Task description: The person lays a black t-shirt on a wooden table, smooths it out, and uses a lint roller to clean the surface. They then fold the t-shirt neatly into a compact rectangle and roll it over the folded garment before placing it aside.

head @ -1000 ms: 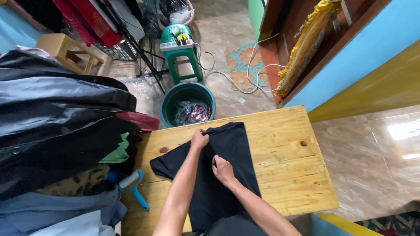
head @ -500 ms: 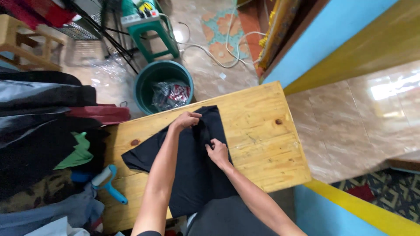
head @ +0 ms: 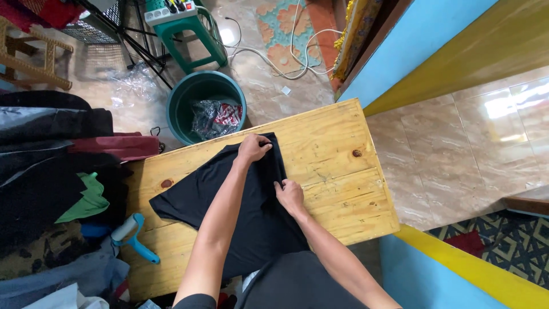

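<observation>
A black garment (head: 240, 200) lies spread on a pale wooden table (head: 331, 149), one sleeve pointing left. My left hand (head: 253, 147) pinches the cloth at the garment's far edge. My right hand (head: 290, 195) grips the garment's right side edge, nearer to me. Both forearms reach over the cloth from below.
A green bucket (head: 189, 97) with crumpled plastic inside stands on the floor beyond the table. A blue-handled lint roller (head: 130, 234) lies at the table's left edge beside a heap of dark clothes (head: 51, 171). A green stool (head: 186, 23) and white cables (head: 274, 57) are farther off.
The view has shifted, so the table sits lower-left in frame. My right hand has slid from the middle of the cloth to its right edge. My left hand stays at the far edge.
</observation>
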